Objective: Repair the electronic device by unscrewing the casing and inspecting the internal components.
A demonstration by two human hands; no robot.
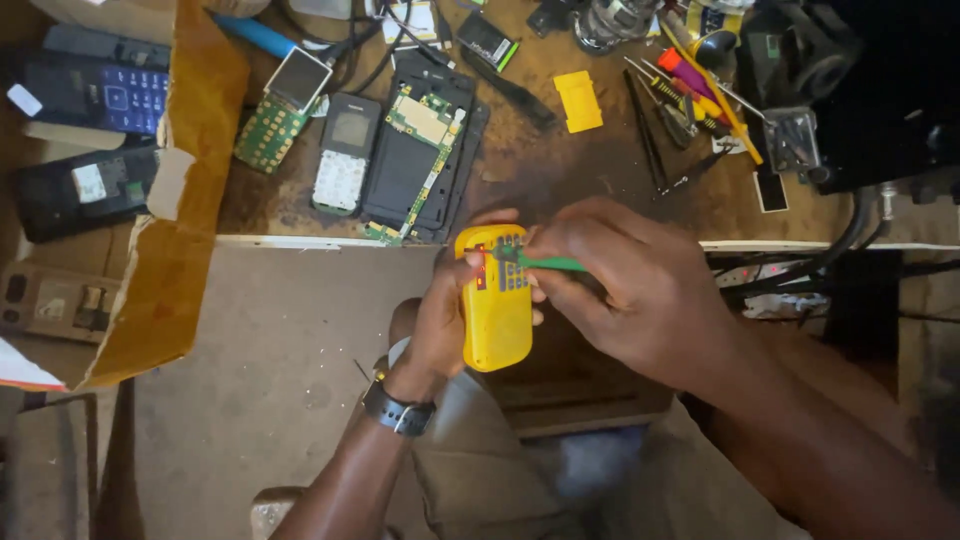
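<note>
A yellow handheld device [495,315] with a small keypad sits in front of the person's lap, just below the near edge of the table [560,190], gripped upright in the left hand [440,325]. The left fingers wrap closed around its left side, the thumb pressed at its upper edge. The right hand [630,285] covers its upper right corner, fingers pinched shut on a green-handled tool [545,263] whose tip rests on the keypad. A dark watch [398,412] circles the left wrist.

The table is worn brown wood, scuffed and stained, with a pale front edge. Below it lies bare concrete floor [270,340]. A torn cardboard flap [190,200] stands along the table's left side, and the room beyond is dim.

On the table lie three opened phones side by side: one with a bare green keypad board [275,115], one grey phone with white keys [342,155], and one larger black shell with its circuit board exposed [420,150]. Left of the cardboard lie two more dark phones [95,85]. One yellow plastic piece [579,102] lies near the middle. A cluster of several screwdrivers [700,90] with coloured handles lies at the upper right, beside one pair of black tweezers [652,140]. A dark machine [860,90] fills the right corner, cables trailing under it.
</note>
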